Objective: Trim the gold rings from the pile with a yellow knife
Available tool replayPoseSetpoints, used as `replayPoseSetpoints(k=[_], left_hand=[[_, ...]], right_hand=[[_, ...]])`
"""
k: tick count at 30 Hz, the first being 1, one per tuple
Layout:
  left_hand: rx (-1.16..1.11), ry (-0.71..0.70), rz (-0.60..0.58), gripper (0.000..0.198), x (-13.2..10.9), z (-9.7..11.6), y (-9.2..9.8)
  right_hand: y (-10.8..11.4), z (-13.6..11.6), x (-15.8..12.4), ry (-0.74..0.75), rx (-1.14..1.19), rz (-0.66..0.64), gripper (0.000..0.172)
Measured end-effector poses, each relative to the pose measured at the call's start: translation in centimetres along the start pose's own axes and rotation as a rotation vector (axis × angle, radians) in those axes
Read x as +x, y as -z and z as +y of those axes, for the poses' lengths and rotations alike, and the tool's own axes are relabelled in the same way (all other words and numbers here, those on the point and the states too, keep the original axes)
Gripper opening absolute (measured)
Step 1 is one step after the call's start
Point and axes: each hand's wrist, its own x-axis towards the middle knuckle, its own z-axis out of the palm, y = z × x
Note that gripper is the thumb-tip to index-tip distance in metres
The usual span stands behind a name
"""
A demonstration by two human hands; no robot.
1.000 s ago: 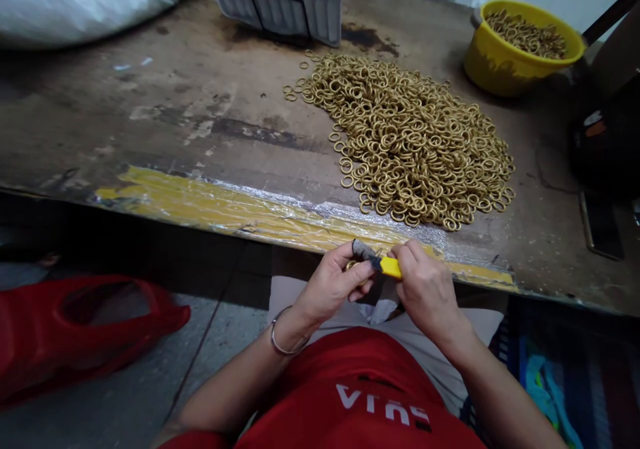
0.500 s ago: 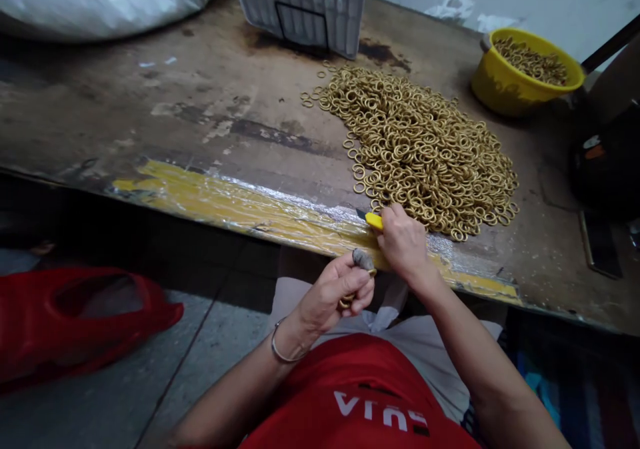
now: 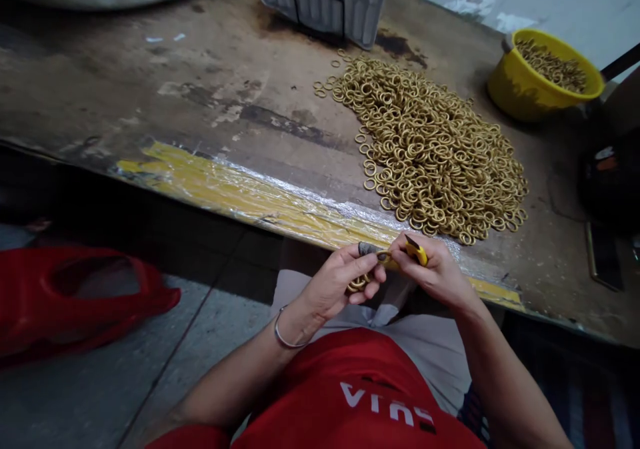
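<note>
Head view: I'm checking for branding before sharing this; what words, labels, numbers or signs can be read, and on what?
Red shirt: white lettering, upside down and creased, not surely legible.
Dark object at right: small orange-and-white mark, too blurred to read.
No other text shows.

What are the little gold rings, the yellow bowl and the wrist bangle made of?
The rings look like metal, perhaps brass: dull gold with faint glints, though coated plastic is possible. The yellow bowl seems to be plastic: evenly coloured, smooth, with a moulded-looking rim. The bangle looks like polished metal: thin, silvery and shiny. Which metal, I can't tell.
</note>
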Motion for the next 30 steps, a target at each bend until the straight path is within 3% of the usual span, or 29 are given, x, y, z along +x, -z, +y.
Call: replayPoseSetpoints(k=[4,12,17,21,24,26,28,30], left_hand=[[0.021,0.026,0.001,0.035,0.0,0.0,-0.6],[0.145,-0.072,0.066,0.035,0.0,-0.3,-2.1],[0.245,-0.103,0.041,0.033,0.3,-1.2,-1.8],[0.473,-0.203,0.021,0.023,0.4,-1.7,-0.8],[0.657,-0.360,0.013,0.009,-0.6,-0.9,-0.8],[0.715,-0.423,-0.073,0.006,-1.6,0.0,-1.2],[0.681,-0.384,-0.185,0.010,-2.4,0.5,-1.4],[0.546,-0.222,-0.215,0.019,-2.5,0.2,-1.3]], right_hand=[[-0.2,0.5,-1.0,0.050,-0.081,0.050,0.016],[-1.7,-0.1,-3.9,-0.060,-0.707,0.158,0.025],[-2.5,0.0,-4.4,-0.075,-0.767,0.212,0.021],[-2.8,0.5,-4.4,-0.093,-0.808,0.201,0.018],[-2.1,1.2,-4.1,-0.234,-0.860,0.119,0.020],[-1.2,1.7,-3.7,-0.395,-0.924,0.096,0.019],[-0.7,1.9,-3.0,-0.450,-0.947,0.119,0.020],[-0.8,1.9,-1.5,-0.352,-0.909,0.132,0.025]])
